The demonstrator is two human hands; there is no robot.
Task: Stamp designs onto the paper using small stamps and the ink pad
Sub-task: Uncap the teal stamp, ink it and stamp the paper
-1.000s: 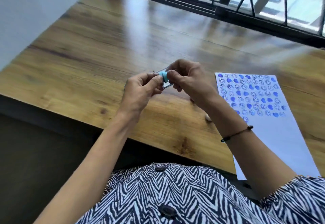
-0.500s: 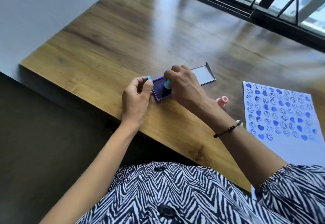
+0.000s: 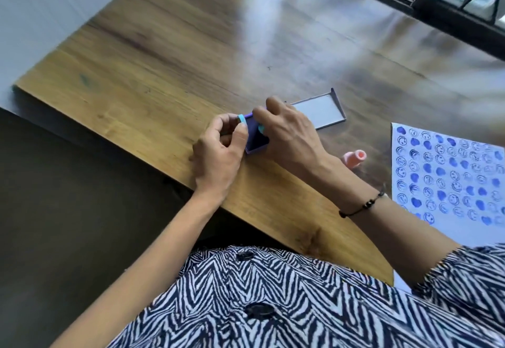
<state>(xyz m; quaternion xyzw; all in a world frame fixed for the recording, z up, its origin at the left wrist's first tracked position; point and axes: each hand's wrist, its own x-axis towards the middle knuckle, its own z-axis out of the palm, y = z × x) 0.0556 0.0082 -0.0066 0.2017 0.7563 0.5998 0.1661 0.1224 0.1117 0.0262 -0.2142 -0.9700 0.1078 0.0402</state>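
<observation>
A small purple ink pad [image 3: 255,144] lies open on the wooden table [image 3: 164,79] near its front edge. My right hand [image 3: 289,134] holds a small blue stamp [image 3: 261,129] down on the pad's dark surface. My left hand [image 3: 218,153] rests against the pad's left side and pinches a small blue cap [image 3: 241,118] between thumb and fingers. The white paper [image 3: 448,178] lies at the right, covered with rows of blue hearts and smiley faces.
The ink pad's flat lid [image 3: 318,114] lies open just behind my right hand. A pink stamp [image 3: 355,157] lies on its side between my right wrist and the paper. A barred window runs along the table's far edge.
One second ago both hands held the blue stamp up in the air and pulled it apart. Since then the right hand has brought the stamp down onto the ink pad, and the left hand has kept the cap.
</observation>
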